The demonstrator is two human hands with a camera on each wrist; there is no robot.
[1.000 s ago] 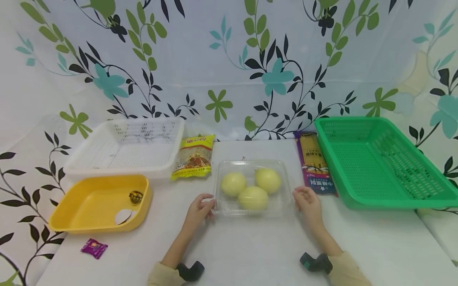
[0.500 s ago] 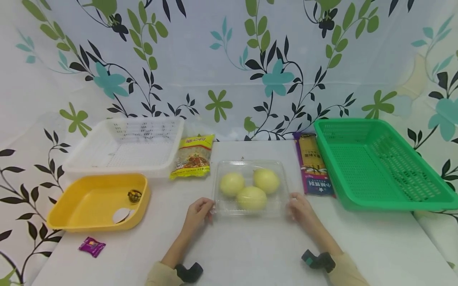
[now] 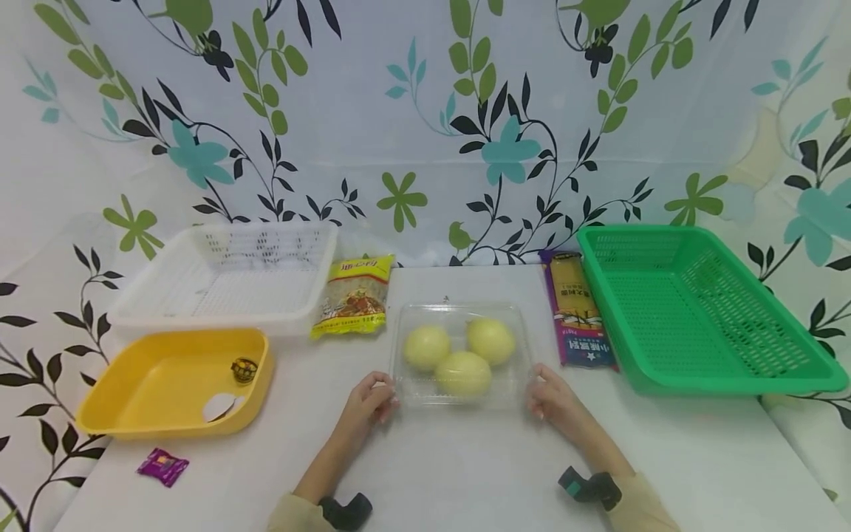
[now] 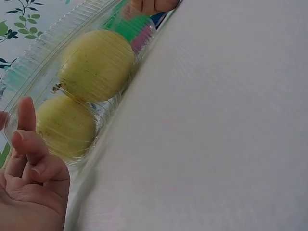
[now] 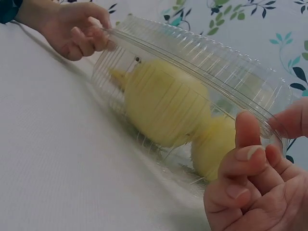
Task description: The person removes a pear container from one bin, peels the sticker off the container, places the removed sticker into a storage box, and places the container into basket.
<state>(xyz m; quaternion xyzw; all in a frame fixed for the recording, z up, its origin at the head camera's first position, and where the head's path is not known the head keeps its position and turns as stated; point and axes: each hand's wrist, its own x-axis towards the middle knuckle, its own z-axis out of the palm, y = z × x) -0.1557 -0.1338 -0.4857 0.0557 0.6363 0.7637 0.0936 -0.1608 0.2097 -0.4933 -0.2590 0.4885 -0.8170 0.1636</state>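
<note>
A lidded clear plastic container [image 3: 425,313] stands on the white table with three round pale yellow fruits [image 3: 463,374] inside. My left hand [image 3: 366,405] pinches its rim at the near left corner, with the index finger [image 4: 26,115] against the edge and the other fingers curled beneath. At the near right corner, my right hand [image 3: 553,399] pinches the rim between thumb [image 5: 292,118] and index finger. The right wrist view shows the lid's ribbed wall above that rim.
Left of the container lie a yellow food packet [image 3: 354,295], a white basket [image 3: 233,321], a yellow tray [image 3: 166,391] holding small items, and a purple wrapped candy [image 3: 162,467]. To the right are a pasta packet [image 3: 577,310] and a green basket [image 3: 705,310].
My right hand has moved left onto the container's near right corner. The left hand keeps to the left corner. The whole head view has drifted slightly.
</note>
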